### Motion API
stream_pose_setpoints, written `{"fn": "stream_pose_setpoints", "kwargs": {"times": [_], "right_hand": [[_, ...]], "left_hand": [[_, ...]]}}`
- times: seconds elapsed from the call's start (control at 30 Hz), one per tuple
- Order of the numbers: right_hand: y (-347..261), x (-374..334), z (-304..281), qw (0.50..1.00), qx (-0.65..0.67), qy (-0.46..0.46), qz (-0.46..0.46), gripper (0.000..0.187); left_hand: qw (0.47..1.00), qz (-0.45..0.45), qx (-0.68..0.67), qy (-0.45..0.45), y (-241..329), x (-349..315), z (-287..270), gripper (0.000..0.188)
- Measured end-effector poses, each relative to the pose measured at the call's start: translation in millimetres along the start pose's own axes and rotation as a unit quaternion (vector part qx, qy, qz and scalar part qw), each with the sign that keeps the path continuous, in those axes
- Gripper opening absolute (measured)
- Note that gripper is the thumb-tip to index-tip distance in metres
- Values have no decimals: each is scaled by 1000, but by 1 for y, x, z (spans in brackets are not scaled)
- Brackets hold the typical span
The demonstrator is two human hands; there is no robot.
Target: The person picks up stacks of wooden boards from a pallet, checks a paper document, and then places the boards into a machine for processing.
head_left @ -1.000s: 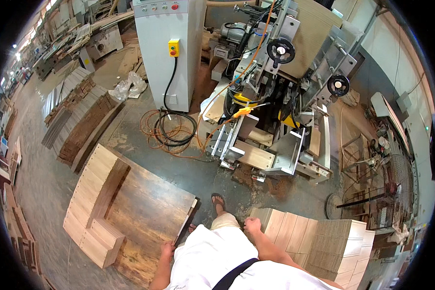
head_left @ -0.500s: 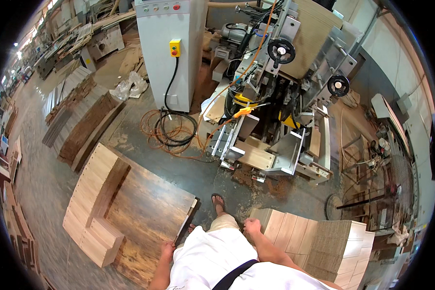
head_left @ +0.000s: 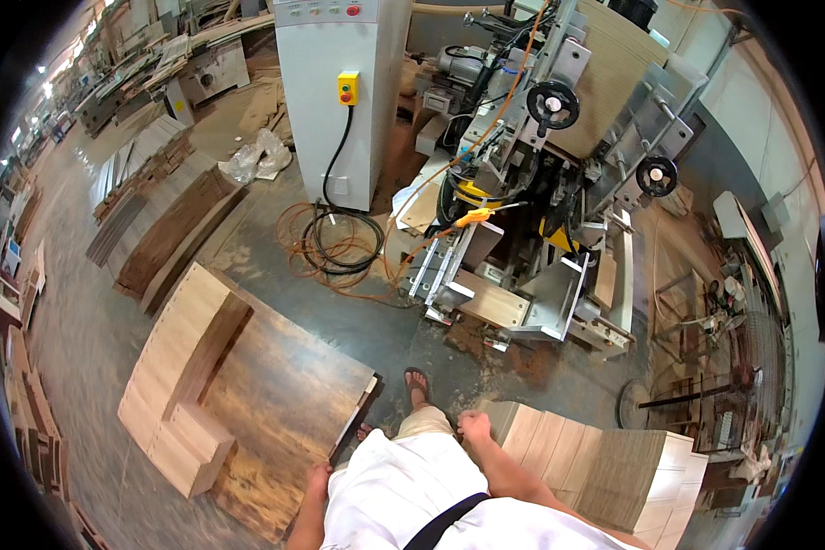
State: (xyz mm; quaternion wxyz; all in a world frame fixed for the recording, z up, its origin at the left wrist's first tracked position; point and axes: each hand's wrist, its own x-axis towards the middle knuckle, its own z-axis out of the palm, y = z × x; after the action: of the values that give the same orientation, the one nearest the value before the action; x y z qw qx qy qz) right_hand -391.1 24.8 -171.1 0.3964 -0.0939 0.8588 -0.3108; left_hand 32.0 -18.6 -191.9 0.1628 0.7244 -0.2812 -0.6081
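My left hand (head_left: pixel 318 477) hangs beside my white shirt, close to the near edge of a worn brown wooden tabletop (head_left: pixel 284 385). Its fingers are mostly turned from view, so their pose cannot be told. On the right, my right hand (head_left: pixel 473 425) is loosely curled with nothing visible in it, near the left corner of stacked pale wood boards (head_left: pixel 545 440). Whether it touches them is unclear. Along the tabletop's far left side, more light wooden pieces (head_left: pixel 170 367) stand in a tight row, with a shorter block of them (head_left: pixel 197 445) nearer me.
Ahead stands a metal woodworking machine (head_left: pixel 522 238) with black handwheels (head_left: pixel 553 105). Left of it are a grey control cabinet (head_left: pixel 330 110) and coiled cables (head_left: pixel 339 243) on the floor. Wood stacks (head_left: pixel 170 229) lie at left; a standing fan (head_left: pixel 761 357) is at right.
The view has shifted slightly, so the machine and cabinet appear a little further right. Both hands stay in nearly the same places, and the wood has not moved.
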Motion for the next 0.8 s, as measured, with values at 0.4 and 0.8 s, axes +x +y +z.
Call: {"fn": "stream_pose_setpoints", "kwargs": {"times": [0.4,0.8], "right_hand": [[-4,-12,-18,993,81,-21,82,20],[-99,80,-40,969,196,-96,112,59]], "left_hand": [[994,-65,-79,-25,-9,33,12,14],[989,-147,-30,-6,3,41,36,22]]}}
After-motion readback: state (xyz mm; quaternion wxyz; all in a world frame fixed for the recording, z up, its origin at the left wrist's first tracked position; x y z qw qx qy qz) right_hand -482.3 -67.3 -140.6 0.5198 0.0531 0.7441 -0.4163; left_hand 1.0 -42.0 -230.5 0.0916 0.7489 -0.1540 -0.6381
